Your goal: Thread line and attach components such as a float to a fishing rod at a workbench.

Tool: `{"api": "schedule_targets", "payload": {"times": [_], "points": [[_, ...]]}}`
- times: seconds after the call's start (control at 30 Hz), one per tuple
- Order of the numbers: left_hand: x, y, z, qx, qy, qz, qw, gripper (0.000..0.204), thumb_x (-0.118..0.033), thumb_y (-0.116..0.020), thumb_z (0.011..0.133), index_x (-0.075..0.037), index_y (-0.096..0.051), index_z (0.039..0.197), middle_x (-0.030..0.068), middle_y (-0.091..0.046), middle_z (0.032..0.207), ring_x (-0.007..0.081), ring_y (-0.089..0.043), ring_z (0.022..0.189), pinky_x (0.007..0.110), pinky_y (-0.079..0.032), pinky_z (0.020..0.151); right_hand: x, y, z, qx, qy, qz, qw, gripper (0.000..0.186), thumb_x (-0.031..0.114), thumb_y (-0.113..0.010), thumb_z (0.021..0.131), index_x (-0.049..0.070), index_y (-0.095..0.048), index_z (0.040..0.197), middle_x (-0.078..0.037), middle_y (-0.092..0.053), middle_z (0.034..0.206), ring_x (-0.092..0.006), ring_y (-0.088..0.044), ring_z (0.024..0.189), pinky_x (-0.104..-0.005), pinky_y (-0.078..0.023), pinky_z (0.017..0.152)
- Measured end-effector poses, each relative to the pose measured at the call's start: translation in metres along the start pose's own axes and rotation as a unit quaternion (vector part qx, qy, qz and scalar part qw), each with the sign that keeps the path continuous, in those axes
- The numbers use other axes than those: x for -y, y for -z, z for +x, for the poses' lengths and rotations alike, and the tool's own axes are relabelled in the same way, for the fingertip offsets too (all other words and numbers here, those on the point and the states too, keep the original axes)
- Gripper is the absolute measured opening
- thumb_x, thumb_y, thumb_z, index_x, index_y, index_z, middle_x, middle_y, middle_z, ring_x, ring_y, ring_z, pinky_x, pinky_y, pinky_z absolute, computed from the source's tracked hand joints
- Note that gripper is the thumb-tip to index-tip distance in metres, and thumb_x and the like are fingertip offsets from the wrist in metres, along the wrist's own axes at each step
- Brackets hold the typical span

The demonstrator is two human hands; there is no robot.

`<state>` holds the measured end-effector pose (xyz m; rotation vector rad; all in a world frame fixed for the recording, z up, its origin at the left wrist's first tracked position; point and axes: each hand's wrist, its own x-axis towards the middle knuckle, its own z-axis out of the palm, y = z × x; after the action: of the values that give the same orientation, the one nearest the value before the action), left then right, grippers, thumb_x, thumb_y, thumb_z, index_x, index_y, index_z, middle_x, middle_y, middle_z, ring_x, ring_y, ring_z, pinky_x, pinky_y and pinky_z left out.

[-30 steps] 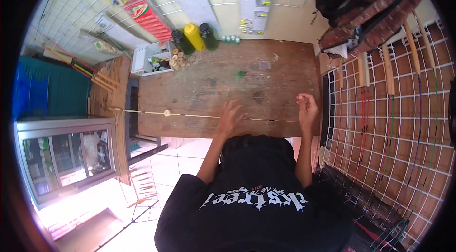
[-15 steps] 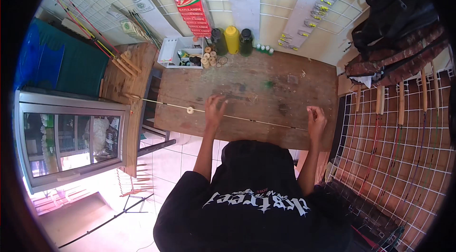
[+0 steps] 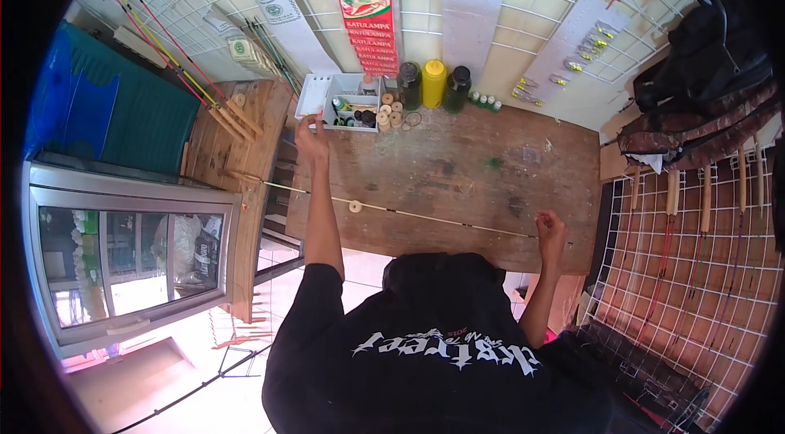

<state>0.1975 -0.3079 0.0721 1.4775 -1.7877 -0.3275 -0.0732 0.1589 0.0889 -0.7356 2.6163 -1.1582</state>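
Note:
My left hand point(image 3: 311, 139) is stretched out to the near left corner of a white compartment tray point(image 3: 352, 127), its fingers apart; whether a fingertip touches the rim I cannot tell. Across the wooden table lies a thin pale rod point(image 3: 441, 220) with dark bands, like a fishing rod blank. A pale round ring point(image 3: 355, 206) sits at the rod, left of its middle. Close by the rod's right end, my right hand point(image 3: 551, 233) is raised with fingers curled together. Anything pinched in it is too small to make out.
Wooden spools point(image 3: 390, 112), a yellow bottle point(image 3: 433, 84), two dark bottles and small capped vials point(image 3: 486, 102) stand along the back of the table point(image 3: 458, 156). A glass-fronted cabinet point(image 3: 135, 250) is at left. Rods hang on a white wire grid point(image 3: 695, 270) at right.
My left hand has left the rod's middle and gone up and left to the tray. The right hand stays by the rod's right end. The whole view has shifted slightly.

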Motion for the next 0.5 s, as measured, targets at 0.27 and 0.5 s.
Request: {"api": "schedule_targets", "payload": {"times": [0.27, 0.5], "points": [[0.055, 0.001, 0.072, 0.126, 0.046, 0.143, 0.981, 0.019, -0.026, -0.071, 0.076, -0.013, -0.072, 0.09, 0.0106, -0.069, 0.093, 0.0312, -0.065, 0.087, 0.041, -0.051, 0.077, 0.013, -0.007, 0.006, 0.022, -0.003, 0.008, 1.0, 0.017, -0.002, -0.063, 0.078, 0.001, -0.066, 0.094, -0.014, -0.067, 0.078, -0.0193, -0.063, 0.068, -0.0308, -0.048, 0.064], [0.04, -0.019, 0.1, 0.26, 0.042, 0.183, 0.947, 0.022, -0.027, -0.076, 0.069, -0.012, -0.073, 0.086, 0.0125, -0.069, 0.096, 0.0301, -0.067, 0.087, 0.042, -0.052, 0.078, 0.012, -0.01, 0.001, -0.007, -0.033, -0.01, 0.999, 0.018, -0.002, -0.064, 0.078, 0.001, -0.066, 0.095, -0.014, -0.067, 0.078, -0.0203, -0.063, 0.069, -0.0315, -0.049, 0.065]]}}
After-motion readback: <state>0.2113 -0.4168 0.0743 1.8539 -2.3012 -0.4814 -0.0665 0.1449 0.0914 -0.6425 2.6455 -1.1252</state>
